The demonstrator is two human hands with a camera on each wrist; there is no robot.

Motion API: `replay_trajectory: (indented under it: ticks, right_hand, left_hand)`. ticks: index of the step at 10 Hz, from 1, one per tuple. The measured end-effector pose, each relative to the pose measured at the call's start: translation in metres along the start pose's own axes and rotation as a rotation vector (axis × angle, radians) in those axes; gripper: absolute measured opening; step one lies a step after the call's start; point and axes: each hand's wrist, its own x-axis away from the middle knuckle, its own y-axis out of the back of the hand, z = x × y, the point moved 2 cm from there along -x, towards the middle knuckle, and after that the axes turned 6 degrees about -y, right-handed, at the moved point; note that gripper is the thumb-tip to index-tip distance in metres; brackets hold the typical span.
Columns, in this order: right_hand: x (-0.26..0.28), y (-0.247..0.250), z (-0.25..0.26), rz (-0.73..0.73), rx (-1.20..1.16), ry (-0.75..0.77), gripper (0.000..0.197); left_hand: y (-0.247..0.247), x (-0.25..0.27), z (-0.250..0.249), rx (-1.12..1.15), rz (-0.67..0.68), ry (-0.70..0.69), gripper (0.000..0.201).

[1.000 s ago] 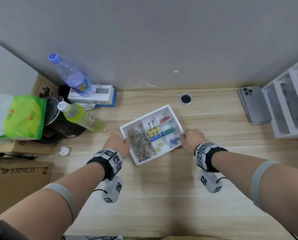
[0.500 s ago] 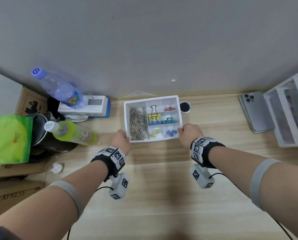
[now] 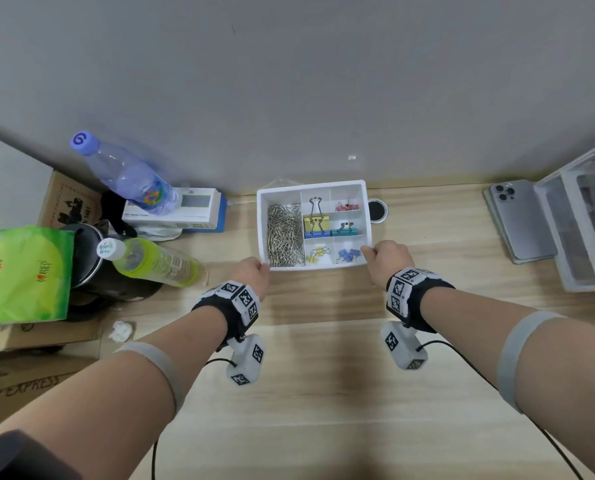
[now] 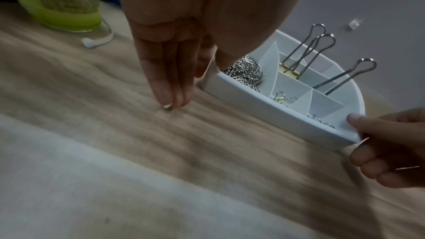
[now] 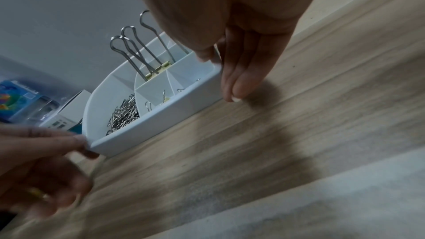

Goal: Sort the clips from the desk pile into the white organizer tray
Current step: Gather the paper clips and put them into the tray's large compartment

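Note:
The white organizer tray (image 3: pixel 309 268) sits against the back wall, square to the desk edge. Its compartments hold silver paper clips (image 3: pixel 284 233), large yellow and blue binder clips (image 3: pixel 316 225), a teal clip (image 3: pixel 346 230), pink clips (image 3: pixel 347 206), small yellow clips (image 3: pixel 318 254) and small blue clips (image 3: pixel 348 254). My left hand (image 3: pixel 254 271) pinches the near left corner, thumb on the rim (image 4: pixel 207 68), other fingers pointing down at the desk. My right hand (image 3: pixel 384 256) pinches the near right corner (image 5: pixel 218 61), thumb over the rim. No loose clips show on the desk.
Left of the tray stand a white box (image 3: pixel 185 213), a water bottle (image 3: pixel 129 174), a green drink bottle (image 3: pixel 154 261), a black kettle (image 3: pixel 91 268) and a green packet (image 3: pixel 22 271). A cable hole (image 3: pixel 377 210) adjoins the tray. A phone (image 3: pixel 517 220) and clear drawers (image 3: pixel 583 216) lie right.
The tray has slid from mid-desk back to the wall and turned from a slant to square. Both hands went with it, still on its near corners.

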Motion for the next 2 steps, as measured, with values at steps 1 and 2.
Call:
replay_trajectory:
  ticks: [1, 2]
  right_hand:
    - [0.008, 0.001, -0.009, -0.026, -0.039, -0.020, 0.050]
    - [0.019, 0.012, -0.012, -0.046, -0.070, 0.026, 0.042]
  left_hand:
    - [-0.009, 0.016, 0.007, -0.047, 0.102, 0.068, 0.048]
    - [-0.010, 0.021, 0.010, -0.073, 0.162, 0.076, 0.060]
